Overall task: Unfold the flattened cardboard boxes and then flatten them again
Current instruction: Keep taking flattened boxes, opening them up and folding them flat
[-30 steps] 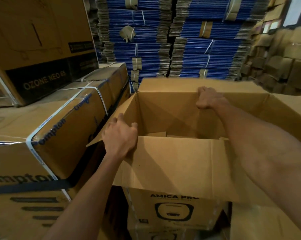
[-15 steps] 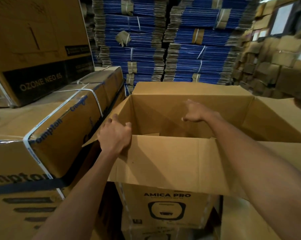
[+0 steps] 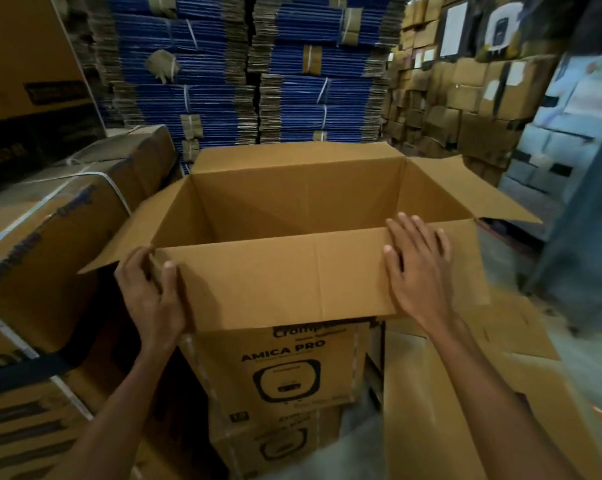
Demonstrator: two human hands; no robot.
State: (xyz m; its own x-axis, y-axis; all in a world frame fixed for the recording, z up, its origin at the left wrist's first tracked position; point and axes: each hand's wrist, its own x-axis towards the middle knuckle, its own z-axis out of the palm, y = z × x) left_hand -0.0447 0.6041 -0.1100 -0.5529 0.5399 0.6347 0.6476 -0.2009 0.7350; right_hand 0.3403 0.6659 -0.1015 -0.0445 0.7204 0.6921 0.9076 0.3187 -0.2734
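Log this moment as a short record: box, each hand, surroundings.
box: cardboard, unfolded, top open, flaps spread outward
left hand: grips left corner of near flap
right hand: flat, fingers straight, on the near flap's right end
behind: blue flattened-carton stacks
left side: strapped cartons

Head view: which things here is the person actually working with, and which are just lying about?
In the job:
open box
left hand, gripping the near flap's corner
right hand, flat on that flap

Lying about:
strapped carton
blue stacks
wall of boxes
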